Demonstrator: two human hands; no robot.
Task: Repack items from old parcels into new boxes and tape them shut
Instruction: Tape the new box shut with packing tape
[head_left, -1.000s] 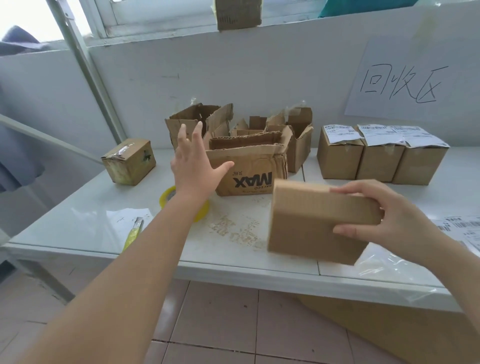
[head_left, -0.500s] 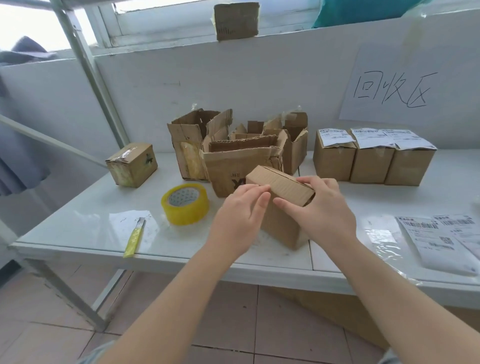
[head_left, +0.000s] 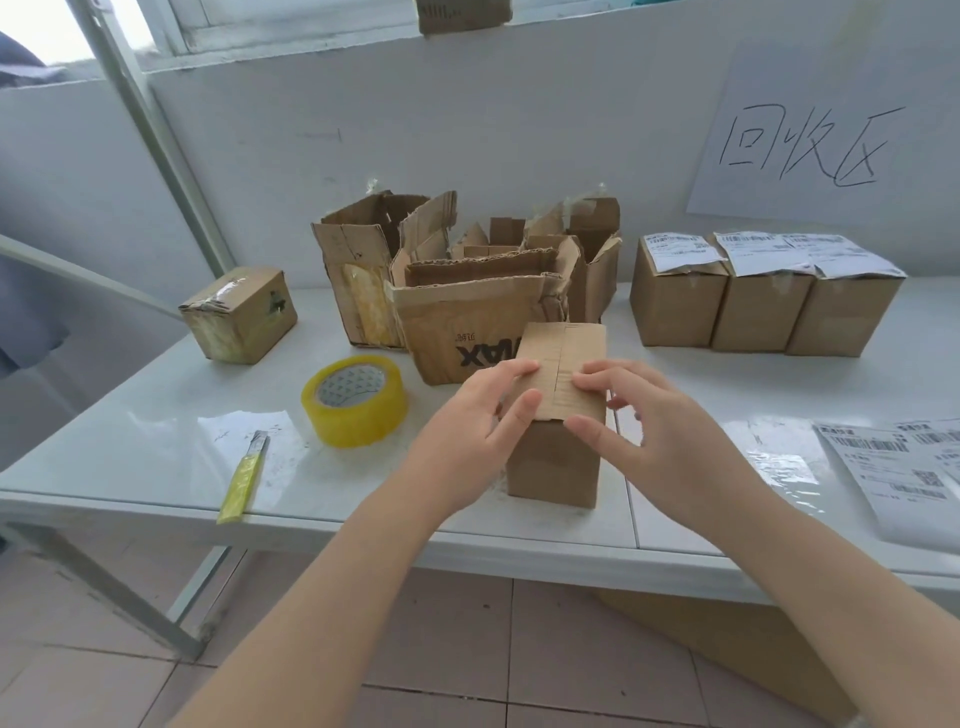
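Pale floor tiles (head_left: 441, 649) run beneath a white table (head_left: 130, 415). A small cardboard box (head_left: 553, 467) stands upright on the table close to its front edge, near the middle. Both hands rest on the box's closed top. The left hand (head_left: 467, 436) lays its fingers (head_left: 511, 371) close together, nearly straight, on the left flap, with the thumb against the near top edge. The right hand (head_left: 665, 441) presses its forefinger flat on the right flap; its thumb touches the front face just below the rim, and the other fingers bend loosely past the box's right side.

Left of the box, a yellow knife (head_left: 244, 478) lies partly on a sheet of paper (head_left: 280, 457), and a roll of yellow tape (head_left: 356, 400) lies flat just beyond it. To the right lie clear plastic film (head_left: 779, 467) and printed shipping labels (head_left: 893, 467).

Directly behind the box stands an open, worn carton (head_left: 452, 332) printed with upside-down letters, amid more torn open cartons (head_left: 358, 260). A small taped parcel (head_left: 239, 314) sits well apart at the far left. Three closed boxes (head_left: 761, 312) with labels on top stand side by side at the far right. A handwritten paper sign (head_left: 810, 140) hangs on the white wall (head_left: 467, 130).
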